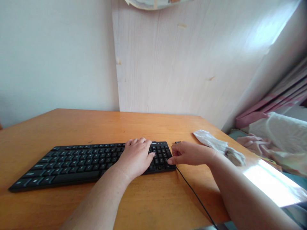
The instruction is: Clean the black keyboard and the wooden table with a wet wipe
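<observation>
A black keyboard [79, 161] lies flat on the wooden table [153, 198]. Across its right-hand part rests my left hand [137, 156], palm down, the fingers stretched toward the back edge and the thumb apart over the keys beside the number pad. At the keyboard's right end is my right hand [183, 153], its fingers curled in and the thumb tip touching the number pad's edge. Whatever may sit between those fingers is hidden. Near the pad's lower row, a dark gap [159, 167] shows among the keys.
A black cable [195, 195] runs from near the keyboard's right corner over the table's front edge. White crumpled cloth or paper [211, 140] and a greyish bundle [236, 156] lie to the right. Behind the table stands a pale panel [163, 64]. Bedding [285, 131] is beyond the right side.
</observation>
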Action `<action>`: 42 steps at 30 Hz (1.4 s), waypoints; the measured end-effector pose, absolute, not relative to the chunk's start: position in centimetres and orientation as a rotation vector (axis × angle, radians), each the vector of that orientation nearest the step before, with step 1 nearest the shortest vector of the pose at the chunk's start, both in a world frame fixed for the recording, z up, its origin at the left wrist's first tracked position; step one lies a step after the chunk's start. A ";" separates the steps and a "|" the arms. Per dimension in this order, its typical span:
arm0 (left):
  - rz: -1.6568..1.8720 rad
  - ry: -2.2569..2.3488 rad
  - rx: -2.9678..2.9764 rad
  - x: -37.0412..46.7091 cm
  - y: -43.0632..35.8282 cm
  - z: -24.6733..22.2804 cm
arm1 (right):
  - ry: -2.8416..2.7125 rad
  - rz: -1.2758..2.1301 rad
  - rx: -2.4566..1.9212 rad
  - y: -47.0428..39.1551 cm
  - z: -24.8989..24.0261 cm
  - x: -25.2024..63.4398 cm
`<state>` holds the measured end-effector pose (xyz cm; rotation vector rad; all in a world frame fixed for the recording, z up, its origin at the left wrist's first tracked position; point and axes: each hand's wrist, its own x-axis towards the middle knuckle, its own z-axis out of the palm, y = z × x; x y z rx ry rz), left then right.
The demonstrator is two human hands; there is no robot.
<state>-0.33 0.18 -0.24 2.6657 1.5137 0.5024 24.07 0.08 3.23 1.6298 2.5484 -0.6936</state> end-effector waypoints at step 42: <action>0.653 1.512 2.683 -1.2 1.1 0.3 | 2.497 -0.469 2.210 5.1 0.1 29.2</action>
